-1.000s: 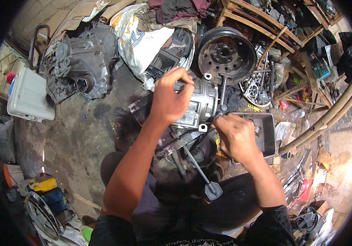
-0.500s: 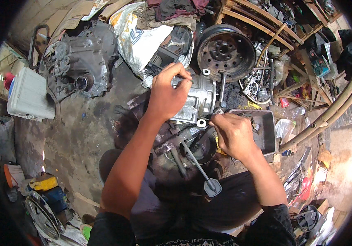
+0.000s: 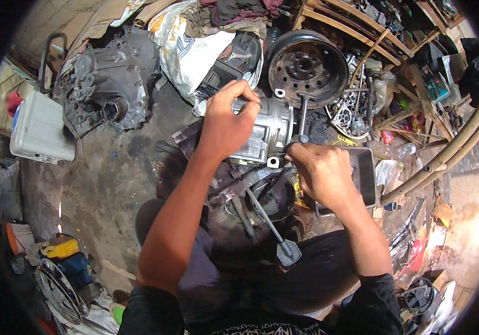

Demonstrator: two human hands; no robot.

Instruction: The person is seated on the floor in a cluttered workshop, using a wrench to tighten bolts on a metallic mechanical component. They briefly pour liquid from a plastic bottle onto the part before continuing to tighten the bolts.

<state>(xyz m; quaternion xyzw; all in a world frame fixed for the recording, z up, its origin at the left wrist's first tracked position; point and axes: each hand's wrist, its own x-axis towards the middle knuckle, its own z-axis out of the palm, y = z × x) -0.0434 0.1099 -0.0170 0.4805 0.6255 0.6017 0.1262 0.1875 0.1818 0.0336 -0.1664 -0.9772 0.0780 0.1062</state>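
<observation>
A silver cylindrical metal housing (image 3: 277, 128) with lugs at its edge lies in front of me on dark metal pieces. My left hand (image 3: 229, 124) is closed at its left end, thumb and forefinger curled close together; the other fingers are hidden behind the hand. By the housing's lower right lug, my right hand (image 3: 324, 174) is closed in a pinch, and what its fingertips hold is too small to make out. A metal rod (image 3: 304, 120) with a round end stands between the housing and a steel wheel rim (image 3: 308, 70).
A grey rectangular tray (image 3: 366, 176) lies beside my right hand. Below the housing, a flat-ended bar (image 3: 288, 252) points toward my legs. A large gearbox casing (image 3: 111, 84), a white sack (image 3: 186, 53) and a light grey box (image 3: 43, 128) stand left. Bent wooden poles (image 3: 446, 159) lie right.
The housing has shifted slightly away from me, my left hand moving with it. My right hand has also moved slightly farther away, still pinched near the lower lug.
</observation>
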